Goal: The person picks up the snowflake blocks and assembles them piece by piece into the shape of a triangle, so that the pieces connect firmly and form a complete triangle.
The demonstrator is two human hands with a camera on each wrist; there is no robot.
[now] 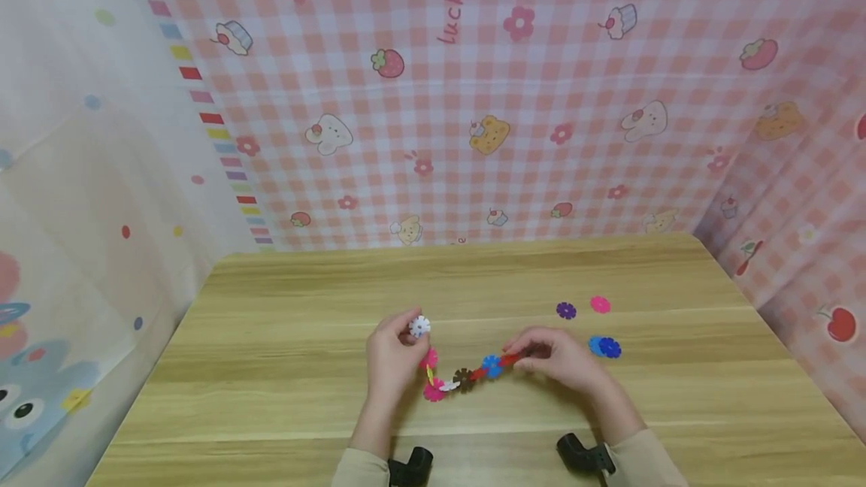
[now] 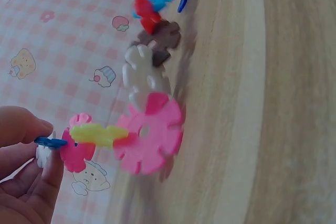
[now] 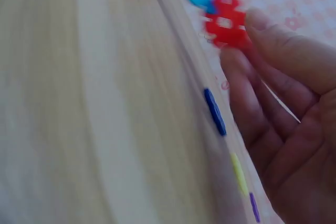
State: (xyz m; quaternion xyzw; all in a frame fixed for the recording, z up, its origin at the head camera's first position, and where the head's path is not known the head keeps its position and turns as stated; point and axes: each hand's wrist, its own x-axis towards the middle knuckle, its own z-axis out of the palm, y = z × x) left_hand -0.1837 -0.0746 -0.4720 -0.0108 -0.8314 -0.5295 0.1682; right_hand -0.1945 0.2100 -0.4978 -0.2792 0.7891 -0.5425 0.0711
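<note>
A chain of slotted, flower-shaped plastic discs hangs between both hands and sags in the middle. My left hand (image 1: 392,355) pinches its left end, where a white disc (image 1: 419,326) and a blue disc (image 2: 50,142) meet at the fingertips. From there run a pink disc (image 2: 77,145), a yellow disc (image 2: 100,135), another pink disc (image 2: 152,140), a white disc (image 2: 137,74) and a brown disc (image 1: 464,379). Past the brown one come a red disc, a blue disc (image 1: 492,366) and a red end disc (image 3: 227,24), which my right hand (image 1: 558,355) holds between thumb and fingers.
Loose discs lie on the wooden table (image 1: 271,367) to the right: a purple disc (image 1: 566,310), a pink disc (image 1: 601,304), and a dark blue disc (image 1: 611,348) overlapping a light blue disc (image 1: 594,345). Black wrist mounts (image 1: 414,464) sit by both sleeves. Patterned curtains (image 1: 446,111) surround the table.
</note>
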